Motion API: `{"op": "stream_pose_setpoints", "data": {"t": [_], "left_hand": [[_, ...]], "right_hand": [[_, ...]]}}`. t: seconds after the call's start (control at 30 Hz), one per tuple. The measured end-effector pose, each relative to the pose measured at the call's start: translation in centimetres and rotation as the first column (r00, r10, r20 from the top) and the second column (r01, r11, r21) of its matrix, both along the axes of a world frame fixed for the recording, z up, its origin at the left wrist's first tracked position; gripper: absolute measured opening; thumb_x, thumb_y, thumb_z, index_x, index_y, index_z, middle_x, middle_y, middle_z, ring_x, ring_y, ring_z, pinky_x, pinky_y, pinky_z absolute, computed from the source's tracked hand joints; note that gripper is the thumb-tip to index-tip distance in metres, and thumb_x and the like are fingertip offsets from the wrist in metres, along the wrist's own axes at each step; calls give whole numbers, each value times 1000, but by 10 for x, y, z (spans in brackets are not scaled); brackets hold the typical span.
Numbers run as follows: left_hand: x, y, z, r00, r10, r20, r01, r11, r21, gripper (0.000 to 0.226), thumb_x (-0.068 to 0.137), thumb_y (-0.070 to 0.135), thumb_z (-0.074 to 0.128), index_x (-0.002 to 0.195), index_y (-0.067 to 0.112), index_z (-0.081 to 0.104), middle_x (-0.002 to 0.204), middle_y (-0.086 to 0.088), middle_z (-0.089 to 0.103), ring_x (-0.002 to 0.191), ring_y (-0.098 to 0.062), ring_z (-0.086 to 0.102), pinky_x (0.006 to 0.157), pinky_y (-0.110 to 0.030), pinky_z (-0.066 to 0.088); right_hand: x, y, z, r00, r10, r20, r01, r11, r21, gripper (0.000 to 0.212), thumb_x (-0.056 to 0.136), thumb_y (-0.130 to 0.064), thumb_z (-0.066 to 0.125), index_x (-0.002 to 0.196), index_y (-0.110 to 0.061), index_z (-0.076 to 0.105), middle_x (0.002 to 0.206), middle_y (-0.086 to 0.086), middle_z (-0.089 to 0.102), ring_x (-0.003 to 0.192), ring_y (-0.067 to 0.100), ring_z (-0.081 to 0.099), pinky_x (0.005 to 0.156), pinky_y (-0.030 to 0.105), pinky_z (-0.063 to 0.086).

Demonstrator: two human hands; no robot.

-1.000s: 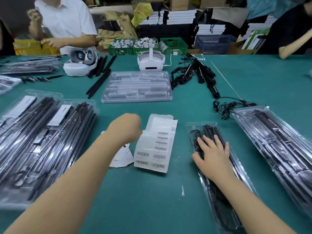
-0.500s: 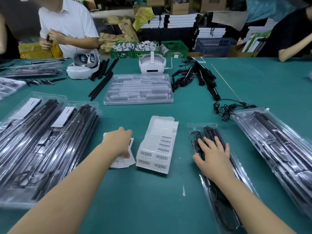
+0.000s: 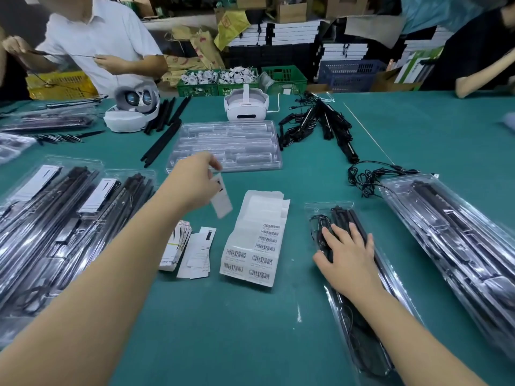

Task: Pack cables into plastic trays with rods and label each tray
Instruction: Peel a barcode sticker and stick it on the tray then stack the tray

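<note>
**Carrying the card to the tray**

I'm pinching a small white paper card (image 3: 221, 200) in my left hand (image 3: 192, 185), above the green surface (image 3: 223, 330). My right hand (image 3: 345, 260), fingers flat, is pressing the clear plastic tray of black rods and cables (image 3: 359, 316). Should keep it pinned & lay the card square. Card print's blurred; pinching fingertips mostly hidden.

A green-topped table (image 3: 418, 129) fills most of the frame. Along the top, green crates (image 3: 284, 79), a blue crate (image 3: 351, 75), a yellow crate (image 3: 60, 84) and stacked boxes (image 3: 295, 32) crowd together.
</note>
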State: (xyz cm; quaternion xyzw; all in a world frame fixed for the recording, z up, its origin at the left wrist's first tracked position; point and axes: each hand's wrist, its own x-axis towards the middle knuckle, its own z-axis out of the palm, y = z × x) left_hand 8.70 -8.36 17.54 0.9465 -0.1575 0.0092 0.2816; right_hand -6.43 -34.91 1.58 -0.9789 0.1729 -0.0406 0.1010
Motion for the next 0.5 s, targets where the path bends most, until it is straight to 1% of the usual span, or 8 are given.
{"op": "stream_pose_setpoints", "data": {"t": [0.07,0.1,0.17,0.23,0.33,0.4,0.43,0.5], "left_hand": [[-6,-13,2,1000,24,-13,-26,970,-243,26,84,3,66,101,22,61,83,6,57,55,-13,65,49,-32,55],[-10,-23,-2,1000,22,-19,-27,949,-315,27,83,5,69,102,23,62,86,6,59,57,-10,64,49,-29,52],[-20,-47,-18,993,-17,-115,-34,905,-425,33,81,6,74,107,23,63,92,0,65,72,-14,63,62,-27,49],[-31,-72,-41,935,-102,-339,-97,847,-523,36,82,2,74,113,17,64,99,-11,67,77,-20,62,68,-31,53],[-42,-102,-74,820,-137,-556,-209,832,-513,30,85,-1,70,109,17,68,106,-14,71,81,-25,64,80,-40,58],[-43,-117,-90,802,-117,-586,-227,848,-479,32,84,0,68,109,18,70,103,-13,72,82,-27,65,75,-36,56],[-42,-123,-95,809,-96,-579,-224,861,-456,36,83,-2,68,114,16,70,106,-15,71,86,-29,68,78,-35,57],[-41,-132,-101,813,-46,-581,-247,876,-415,40,82,-7,66,118,10,66,113,-20,68,97,-36,69,84,-43,60]], "right_hand": [[0,0,0,1000,2,1,-2,1000,5,65,93,-50,37,154,-30,30,163,-4,24,153,26,3,121,57,-7],[0,0,0,1000,3,0,-3,1000,4,65,93,-50,36,154,-30,29,163,-5,24,153,26,3,121,57,-6],[0,0,0,1000,5,-6,-5,1000,-2,65,94,-51,34,155,-30,28,163,-5,23,153,27,2,121,57,-6],[0,0,-1,1000,9,-12,-9,1000,-4,65,94,-51,33,155,-29,27,163,-4,22,153,27,1,120,58,-6],[1,0,-1,1000,12,-10,-12,1000,8,64,96,-49,33,155,-28,27,163,-4,23,153,28,1,120,59,-6],[1,0,0,1000,8,5,-8,1000,22,63,96,-46,35,155,-26,28,163,-3,24,153,28,2,120,59,-5],[2,0,0,1000,7,9,-7,1000,27,62,96,-45,36,155,-26,29,163,-3,25,153,28,3,120,59,-5],[1,1,1,1000,9,12,-9,999,35,62,96,-44,37,154,-25,29,163,-3,25,153,28,3,120,59,-5]]}}
